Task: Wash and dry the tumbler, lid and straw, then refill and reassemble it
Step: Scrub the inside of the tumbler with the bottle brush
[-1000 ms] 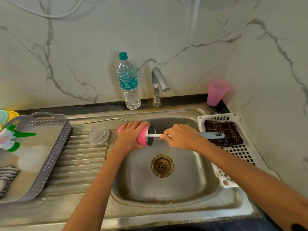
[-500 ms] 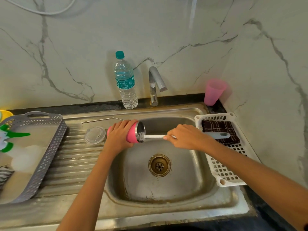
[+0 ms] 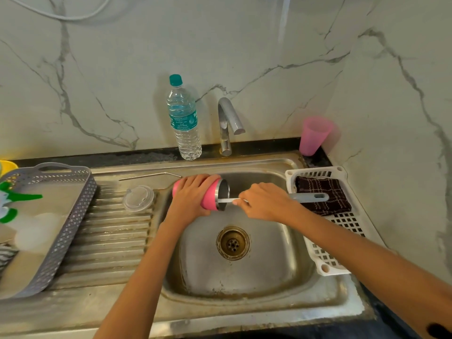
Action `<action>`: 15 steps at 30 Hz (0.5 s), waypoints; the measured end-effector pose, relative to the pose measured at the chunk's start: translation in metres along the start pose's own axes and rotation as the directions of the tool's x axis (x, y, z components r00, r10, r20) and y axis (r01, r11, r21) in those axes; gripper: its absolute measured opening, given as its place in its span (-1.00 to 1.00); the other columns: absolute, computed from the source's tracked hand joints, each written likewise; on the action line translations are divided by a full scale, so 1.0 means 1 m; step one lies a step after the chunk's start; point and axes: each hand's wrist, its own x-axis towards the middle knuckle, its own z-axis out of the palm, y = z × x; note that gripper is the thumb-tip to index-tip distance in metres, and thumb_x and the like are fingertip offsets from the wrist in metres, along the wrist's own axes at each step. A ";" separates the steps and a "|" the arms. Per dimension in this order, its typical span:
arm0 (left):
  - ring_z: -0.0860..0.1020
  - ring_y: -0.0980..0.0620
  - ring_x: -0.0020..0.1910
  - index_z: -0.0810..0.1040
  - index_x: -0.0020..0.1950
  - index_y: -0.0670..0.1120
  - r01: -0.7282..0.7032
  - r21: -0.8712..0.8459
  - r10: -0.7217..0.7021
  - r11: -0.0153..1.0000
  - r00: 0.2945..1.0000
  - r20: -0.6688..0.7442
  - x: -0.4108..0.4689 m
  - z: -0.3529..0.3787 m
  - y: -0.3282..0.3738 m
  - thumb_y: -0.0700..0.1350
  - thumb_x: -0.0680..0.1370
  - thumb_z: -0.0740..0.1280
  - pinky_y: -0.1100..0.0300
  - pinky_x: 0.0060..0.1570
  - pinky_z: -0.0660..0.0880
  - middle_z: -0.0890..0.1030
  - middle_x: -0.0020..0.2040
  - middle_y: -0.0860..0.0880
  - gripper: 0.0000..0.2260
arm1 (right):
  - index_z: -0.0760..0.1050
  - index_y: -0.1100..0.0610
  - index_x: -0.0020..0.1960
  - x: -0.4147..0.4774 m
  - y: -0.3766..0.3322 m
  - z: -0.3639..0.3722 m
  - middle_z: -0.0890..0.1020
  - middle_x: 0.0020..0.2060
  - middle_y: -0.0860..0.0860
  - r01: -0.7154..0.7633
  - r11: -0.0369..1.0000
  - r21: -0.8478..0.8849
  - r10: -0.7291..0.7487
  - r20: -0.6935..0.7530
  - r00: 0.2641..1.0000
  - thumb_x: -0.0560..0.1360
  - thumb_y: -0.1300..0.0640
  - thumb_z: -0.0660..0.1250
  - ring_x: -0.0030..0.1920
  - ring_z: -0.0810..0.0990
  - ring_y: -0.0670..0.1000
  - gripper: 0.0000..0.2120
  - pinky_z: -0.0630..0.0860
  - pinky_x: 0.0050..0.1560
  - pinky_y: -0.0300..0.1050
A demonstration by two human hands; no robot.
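My left hand (image 3: 189,200) grips the pink steel tumbler (image 3: 212,198), held on its side over the sink's left rim with its mouth facing right. My right hand (image 3: 265,203) holds a bottle brush (image 3: 309,198) by its grey handle; the white stem runs into the tumbler's mouth and the brush head is hidden inside. The clear lid (image 3: 138,198) lies flat on the ribbed drainboard. The metal straw (image 3: 149,176) lies along the back edge of the drainboard.
A steel sink (image 3: 244,277) with a drain sits below my hands. Behind it stand a tap (image 3: 228,123), a water bottle (image 3: 184,118) and a pink cup (image 3: 313,135). A white basket (image 3: 325,260) with a dark cloth (image 3: 322,189) lies right, a grey tray (image 3: 61,228) left.
Both hands stay on the tumbler and brush over the sink. The brush stem slid out of the tumbler a little and back in as the right hand moved.
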 end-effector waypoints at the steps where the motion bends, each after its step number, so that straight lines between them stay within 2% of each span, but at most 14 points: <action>1: 0.52 -0.12 0.19 0.36 0.42 0.01 -0.001 -0.004 0.001 1.000 1.000 0.004 0.001 0.002 0.000 -0.01 0.15 0.61 -0.07 0.23 0.39 0.54 0.24 -0.05 -0.13 | 0.52 0.07 -0.13 0.002 -0.002 0.001 0.42 -0.44 -0.05 0.001 1.000 0.002 -0.001 -0.010 1.000 0.64 -0.07 0.06 -0.41 0.43 -0.06 -0.64 0.30 -0.32 -0.15; 6: 0.50 -0.11 0.23 0.30 0.44 0.04 0.114 -0.040 -0.115 0.993 0.993 -0.017 -0.009 -0.007 -0.027 0.02 0.19 0.61 -0.12 0.24 0.43 0.51 0.28 -0.03 -0.12 | 0.31 -0.08 -0.34 -0.012 0.017 -0.003 0.44 -0.46 -0.07 -0.019 0.998 0.055 0.018 0.021 1.000 0.65 -0.09 0.07 -0.41 0.45 -0.12 -0.62 0.32 -0.32 -0.22; 9: 0.50 -0.12 0.23 0.33 0.44 0.02 0.043 -0.041 -0.044 0.998 0.999 -0.004 0.003 -0.008 -0.006 0.02 0.19 0.60 -0.11 0.25 0.40 0.52 0.28 -0.05 -0.14 | 0.47 0.01 -0.21 -0.001 0.007 -0.004 0.46 -0.42 -0.04 -0.013 1.000 -0.017 0.012 -0.023 1.000 0.64 -0.09 0.06 -0.37 0.49 -0.04 -0.65 0.36 -0.31 -0.17; 11: 0.51 -0.15 0.21 0.33 0.43 0.00 -0.002 -0.042 0.002 0.999 1.000 0.001 0.009 -0.005 0.007 -0.01 0.17 0.60 -0.13 0.24 0.40 0.53 0.26 -0.08 -0.13 | 0.49 0.06 -0.16 0.009 -0.002 -0.001 0.47 -0.39 -0.02 -0.011 0.999 -0.039 0.009 -0.042 0.999 0.64 -0.08 0.06 -0.34 0.49 0.01 -0.65 0.27 -0.37 -0.18; 13: 0.51 -0.16 0.21 0.34 0.43 -0.01 0.030 -0.057 -0.031 0.998 0.999 -0.014 0.007 -0.006 0.001 -0.03 0.17 0.61 -0.12 0.23 0.39 0.53 0.26 -0.09 -0.13 | 0.51 0.07 -0.12 0.007 0.003 -0.003 0.48 -0.38 -0.02 -0.011 0.999 -0.036 0.010 -0.035 0.999 0.64 -0.07 0.04 -0.34 0.49 0.00 -0.64 0.27 -0.37 -0.18; 15: 0.51 -0.15 0.20 0.36 0.43 -0.01 0.063 -0.032 -0.064 0.998 0.997 -0.033 -0.001 -0.011 -0.017 -0.01 0.18 0.62 -0.10 0.23 0.39 0.53 0.26 -0.08 -0.14 | 0.53 0.06 -0.09 -0.004 0.020 -0.009 0.51 -0.36 -0.02 -0.035 0.998 -0.060 0.034 -0.021 0.999 0.64 -0.08 0.02 -0.32 0.51 -0.01 -0.62 0.38 -0.29 -0.14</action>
